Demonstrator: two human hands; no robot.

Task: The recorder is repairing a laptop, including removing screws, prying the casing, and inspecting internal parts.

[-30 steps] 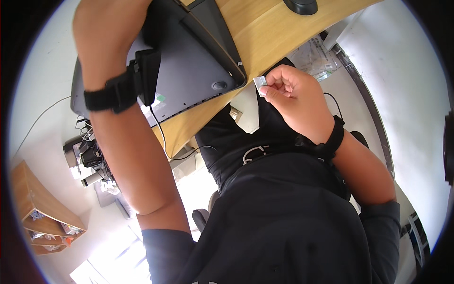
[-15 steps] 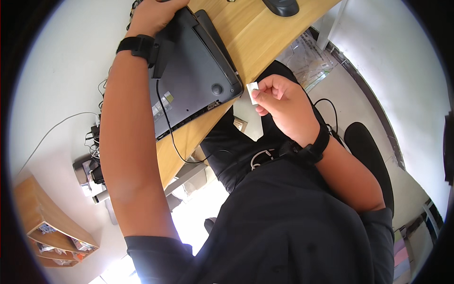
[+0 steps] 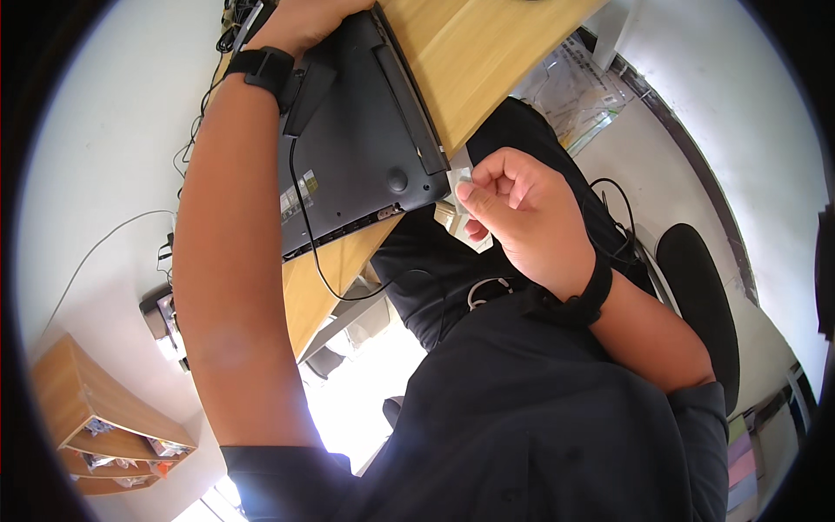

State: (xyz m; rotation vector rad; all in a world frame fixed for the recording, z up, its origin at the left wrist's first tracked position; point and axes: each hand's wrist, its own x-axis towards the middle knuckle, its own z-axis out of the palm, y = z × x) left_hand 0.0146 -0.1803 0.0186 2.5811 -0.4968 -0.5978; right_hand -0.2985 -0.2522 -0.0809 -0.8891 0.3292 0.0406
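A dark grey laptop (image 3: 357, 148) lies bottom side up on the wooden desk (image 3: 487, 52), one corner hanging over the desk's edge. My left hand (image 3: 304, 17) grips the laptop's far end at the top of the view; a black wrist strap sits just below it. My right hand (image 3: 522, 209) hovers beside the laptop's near corner, thumb and fingers pinched on a small white piece (image 3: 461, 178). A thin black cable (image 3: 313, 261) runs from the strap across the laptop and down over the desk's edge.
On the floor lie a clear plastic bag of papers (image 3: 574, 87) at the right and a black chair seat (image 3: 696, 296). A small wooden shelf (image 3: 96, 426) with oddments stands at lower left, near a dark box with cables (image 3: 161, 317).
My left hand has moved farther up along the laptop toward its far end. My right hand keeps the white piece pinched by the laptop's near corner.
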